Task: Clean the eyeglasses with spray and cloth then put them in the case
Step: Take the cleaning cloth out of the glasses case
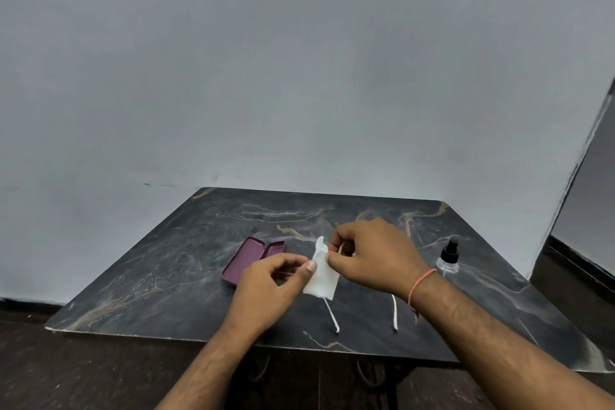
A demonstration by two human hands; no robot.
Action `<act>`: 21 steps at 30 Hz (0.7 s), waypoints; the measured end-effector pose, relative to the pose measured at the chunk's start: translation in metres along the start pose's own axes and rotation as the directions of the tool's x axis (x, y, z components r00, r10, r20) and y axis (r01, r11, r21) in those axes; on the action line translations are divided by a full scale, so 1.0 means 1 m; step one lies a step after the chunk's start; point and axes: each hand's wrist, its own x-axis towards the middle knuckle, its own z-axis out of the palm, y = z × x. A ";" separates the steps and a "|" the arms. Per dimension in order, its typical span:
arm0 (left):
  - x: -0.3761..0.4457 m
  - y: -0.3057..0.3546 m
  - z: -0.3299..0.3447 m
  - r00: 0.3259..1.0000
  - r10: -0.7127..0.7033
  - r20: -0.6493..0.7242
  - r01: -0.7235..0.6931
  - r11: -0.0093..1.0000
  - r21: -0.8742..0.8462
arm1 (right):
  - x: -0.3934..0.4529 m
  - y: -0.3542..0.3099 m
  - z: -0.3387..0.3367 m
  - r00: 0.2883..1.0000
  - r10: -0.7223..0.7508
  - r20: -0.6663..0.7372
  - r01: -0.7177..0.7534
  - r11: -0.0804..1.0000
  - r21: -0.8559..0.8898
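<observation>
A white cloth (322,278) hangs between my two hands above the dark marble table (159,276). My left hand (271,286) pinches its left edge with thumb and forefinger. My right hand (372,253) pinches its upper right edge. The eyeglasses lie under my hands with their lenses hidden; only the two white temple arms (332,316) stick out toward me, the second one showing below my right wrist. A purple case (248,256) lies open to the left of the cloth. A clear spray bottle (448,260) with a black nozzle stands to the right.
The table's front edge runs just below the temple tips, with dark floor and black metal legs (366,379) beneath. A plain grey wall rises behind the table. A dark doorway or panel (592,196) stands at the far right.
</observation>
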 end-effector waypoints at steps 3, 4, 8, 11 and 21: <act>0.003 0.019 0.015 0.997 0.020 0.079 -0.015 0.998 -0.061 | -0.010 0.004 -0.005 0.999 -0.025 -0.042 0.023 0.999 -0.038; 0.004 0.025 0.017 0.996 0.016 0.088 -0.009 0.996 -0.086 | -0.013 0.006 -0.007 0.998 -0.027 -0.053 0.025 0.999 -0.039; 0.002 0.038 0.023 0.992 -0.001 0.126 0.032 0.968 -0.249 | -0.025 0.016 -0.011 0.998 0.008 -0.066 -0.006 0.999 0.037; 0.000 0.044 0.027 0.991 -0.019 0.132 0.062 0.941 -0.332 | -0.034 0.024 -0.008 0.994 0.084 -0.063 -0.069 0.975 0.210; -0.005 0.052 0.039 0.992 -0.048 0.117 0.102 0.854 -0.511 | -0.053 0.036 0.013 0.965 0.261 0.036 -0.145 0.413 0.899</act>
